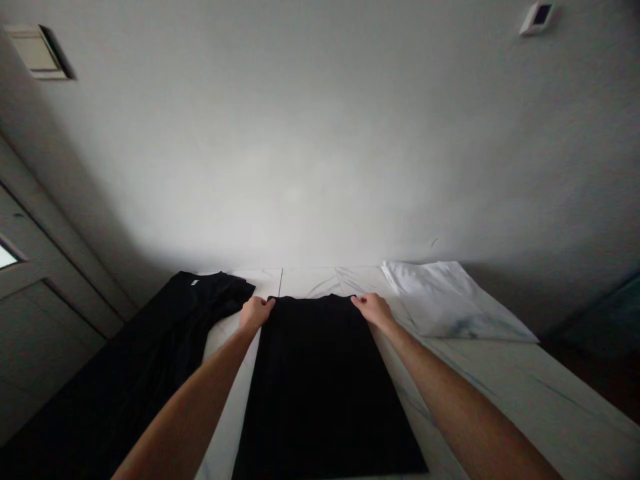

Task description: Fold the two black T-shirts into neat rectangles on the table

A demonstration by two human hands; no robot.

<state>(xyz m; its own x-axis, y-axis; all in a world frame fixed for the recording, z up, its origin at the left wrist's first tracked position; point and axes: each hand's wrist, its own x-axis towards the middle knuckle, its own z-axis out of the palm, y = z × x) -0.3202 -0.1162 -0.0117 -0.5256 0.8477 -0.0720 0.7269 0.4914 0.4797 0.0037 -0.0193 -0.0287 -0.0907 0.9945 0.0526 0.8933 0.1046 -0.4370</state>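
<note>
A black garment (320, 387), folded into a long panel, lies along the middle of the white marbled surface (525, 387). At its far left corner my left hand (255, 313) is closed, pinching the cloth between thumb and fingers. My right hand (373, 309) pinches the far right corner in the same way. Between the two hands the far edge runs slightly wavy. Its near end reaches the bottom of the view. Whether it is a shirt I cannot tell for certain.
More black clothing (165, 340), with a small white label, lies heaped at the left. A folded white cloth (445, 293) rests at the back right. Behind the surface rises a grey wall (300, 147). A panelled door (45, 300) stands at the far left.
</note>
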